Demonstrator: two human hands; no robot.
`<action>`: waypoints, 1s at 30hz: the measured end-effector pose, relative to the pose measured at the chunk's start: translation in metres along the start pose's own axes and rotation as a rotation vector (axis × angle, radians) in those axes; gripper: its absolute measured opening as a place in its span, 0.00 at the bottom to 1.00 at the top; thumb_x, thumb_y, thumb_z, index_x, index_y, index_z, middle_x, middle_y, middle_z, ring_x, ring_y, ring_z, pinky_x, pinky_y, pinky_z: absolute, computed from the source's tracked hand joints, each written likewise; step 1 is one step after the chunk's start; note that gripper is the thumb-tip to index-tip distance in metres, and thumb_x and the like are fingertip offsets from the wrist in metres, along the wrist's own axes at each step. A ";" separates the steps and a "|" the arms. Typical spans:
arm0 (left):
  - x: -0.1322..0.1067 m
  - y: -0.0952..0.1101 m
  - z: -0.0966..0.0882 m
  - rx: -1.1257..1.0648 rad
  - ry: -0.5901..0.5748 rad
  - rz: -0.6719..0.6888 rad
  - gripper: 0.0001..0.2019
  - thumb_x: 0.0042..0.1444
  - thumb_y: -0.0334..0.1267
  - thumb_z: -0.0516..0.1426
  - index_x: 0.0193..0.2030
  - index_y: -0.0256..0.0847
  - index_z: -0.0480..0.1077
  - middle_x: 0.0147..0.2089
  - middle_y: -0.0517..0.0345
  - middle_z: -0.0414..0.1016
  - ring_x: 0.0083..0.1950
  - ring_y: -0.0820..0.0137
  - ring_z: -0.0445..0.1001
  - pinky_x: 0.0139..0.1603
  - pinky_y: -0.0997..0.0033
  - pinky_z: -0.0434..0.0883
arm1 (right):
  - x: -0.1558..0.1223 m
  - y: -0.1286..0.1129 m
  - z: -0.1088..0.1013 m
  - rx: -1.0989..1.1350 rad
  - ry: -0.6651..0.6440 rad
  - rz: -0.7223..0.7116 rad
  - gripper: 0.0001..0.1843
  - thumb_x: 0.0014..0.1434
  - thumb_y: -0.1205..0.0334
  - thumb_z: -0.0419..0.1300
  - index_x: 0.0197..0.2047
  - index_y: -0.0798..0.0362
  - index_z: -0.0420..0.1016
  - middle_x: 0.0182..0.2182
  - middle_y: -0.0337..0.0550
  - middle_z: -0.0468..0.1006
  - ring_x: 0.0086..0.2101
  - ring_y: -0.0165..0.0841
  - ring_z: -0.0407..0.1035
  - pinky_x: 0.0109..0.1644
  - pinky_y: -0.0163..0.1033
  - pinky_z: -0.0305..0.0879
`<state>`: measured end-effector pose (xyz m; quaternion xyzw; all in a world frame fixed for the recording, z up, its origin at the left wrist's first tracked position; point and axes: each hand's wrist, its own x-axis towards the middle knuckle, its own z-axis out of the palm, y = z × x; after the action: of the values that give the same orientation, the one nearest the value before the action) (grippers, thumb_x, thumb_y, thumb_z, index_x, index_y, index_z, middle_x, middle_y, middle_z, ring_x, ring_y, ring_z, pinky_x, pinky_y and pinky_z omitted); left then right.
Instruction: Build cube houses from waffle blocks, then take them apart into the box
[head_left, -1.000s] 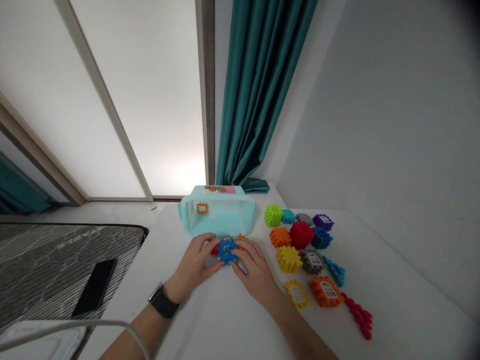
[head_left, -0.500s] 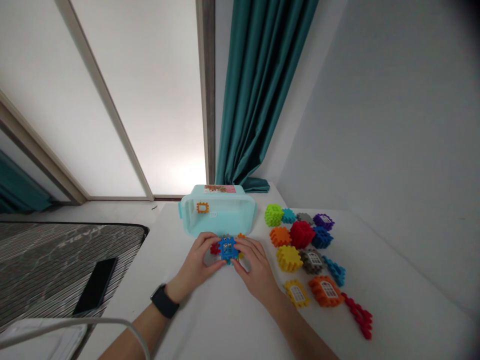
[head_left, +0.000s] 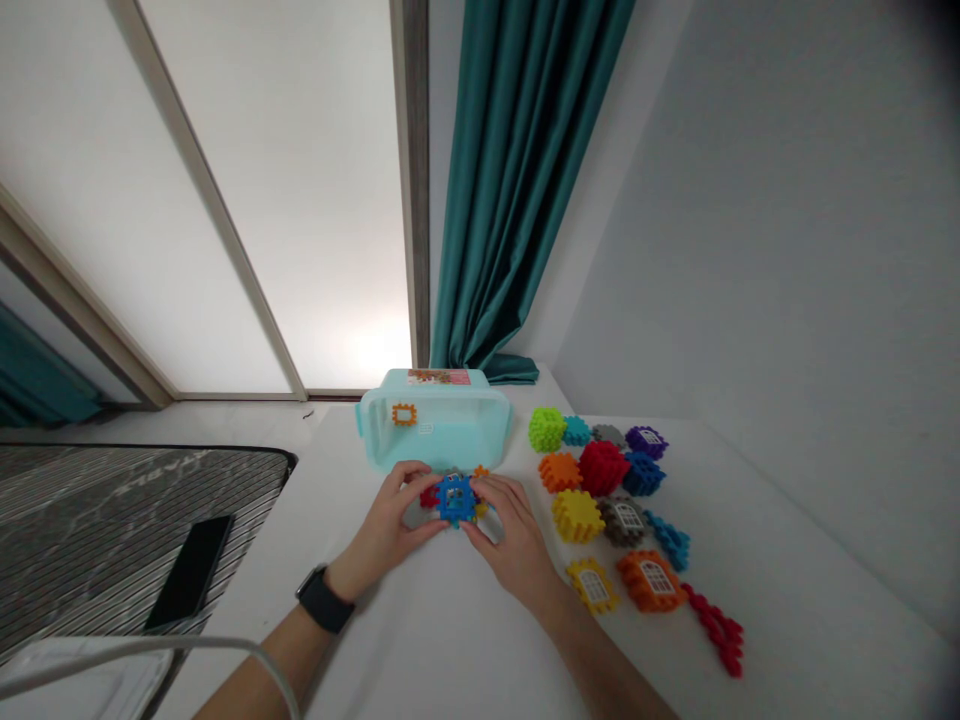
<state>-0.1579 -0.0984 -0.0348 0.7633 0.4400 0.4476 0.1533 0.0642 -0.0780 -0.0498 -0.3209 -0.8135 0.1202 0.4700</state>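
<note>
Between my two hands is a blue interlocking building block point(head_left: 456, 498) with notched edges, its middle showing small coloured details. My left hand point(head_left: 391, 518) grips its left side, thumb at the lower edge and fingers at the upper. On the opposite side, my right hand point(head_left: 511, 530) holds it with thumb and fingertips. A red piece point(head_left: 429, 497) shows by the left fingers, and orange and yellow bits peek out near the right fingers; whether these are joined to the blue block I cannot tell.
Behind my hands stands a pale turquoise bin point(head_left: 465, 440) with an orange frame piece point(head_left: 404, 414) inside. Several notched blocks, including a red one point(head_left: 603, 468) and an orange window block point(head_left: 651, 581), lie on the white table's right. A phone point(head_left: 191, 572) lies at far left.
Both hands stay on the blue block in almost the same place. My left wrist has shifted very slightly left and up.
</note>
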 end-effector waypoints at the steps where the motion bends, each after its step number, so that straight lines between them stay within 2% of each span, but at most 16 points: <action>1: 0.000 0.000 0.000 0.000 -0.001 -0.002 0.23 0.58 0.42 0.64 0.59 0.48 0.70 0.55 0.48 0.67 0.56 0.59 0.70 0.59 0.54 0.72 | 0.000 0.000 0.000 -0.005 0.003 -0.009 0.27 0.62 0.64 0.62 0.63 0.44 0.65 0.53 0.49 0.76 0.55 0.43 0.69 0.58 0.55 0.70; 9: -0.001 -0.002 0.001 0.030 0.019 0.012 0.23 0.58 0.42 0.65 0.60 0.48 0.69 0.55 0.48 0.67 0.56 0.59 0.71 0.58 0.54 0.72 | 0.001 -0.002 0.000 -0.015 0.008 -0.038 0.27 0.63 0.66 0.62 0.63 0.45 0.64 0.54 0.49 0.76 0.56 0.42 0.67 0.60 0.53 0.69; 17: 0.002 0.004 0.000 -0.002 0.020 0.008 0.22 0.57 0.42 0.65 0.57 0.46 0.70 0.53 0.49 0.68 0.54 0.60 0.71 0.56 0.55 0.73 | 0.003 -0.002 0.000 0.046 0.018 0.004 0.18 0.61 0.67 0.63 0.53 0.46 0.68 0.51 0.47 0.77 0.54 0.42 0.69 0.58 0.53 0.69; 22: 0.001 0.003 0.000 -0.030 -0.003 -0.019 0.22 0.56 0.44 0.66 0.56 0.46 0.71 0.54 0.48 0.67 0.56 0.59 0.70 0.58 0.53 0.71 | 0.002 -0.002 -0.002 0.009 -0.038 -0.012 0.14 0.61 0.68 0.61 0.50 0.46 0.71 0.51 0.48 0.76 0.53 0.42 0.69 0.59 0.54 0.68; 26: 0.001 0.004 0.000 -0.113 -0.075 -0.061 0.20 0.54 0.47 0.67 0.51 0.45 0.74 0.55 0.47 0.66 0.57 0.58 0.68 0.59 0.53 0.70 | 0.001 -0.001 -0.006 0.014 -0.078 0.005 0.11 0.64 0.69 0.57 0.47 0.47 0.75 0.46 0.48 0.77 0.49 0.41 0.71 0.54 0.50 0.71; 30: 0.002 0.005 0.002 -0.243 -0.132 -0.114 0.14 0.63 0.50 0.59 0.40 0.42 0.77 0.50 0.48 0.69 0.54 0.61 0.70 0.58 0.57 0.69 | 0.002 -0.001 -0.004 0.077 -0.055 0.118 0.08 0.65 0.64 0.58 0.44 0.48 0.78 0.38 0.46 0.79 0.41 0.39 0.73 0.46 0.45 0.73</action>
<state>-0.1529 -0.0993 -0.0320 0.7405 0.4142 0.4371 0.2983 0.0662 -0.0778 -0.0460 -0.3464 -0.8005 0.1874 0.4517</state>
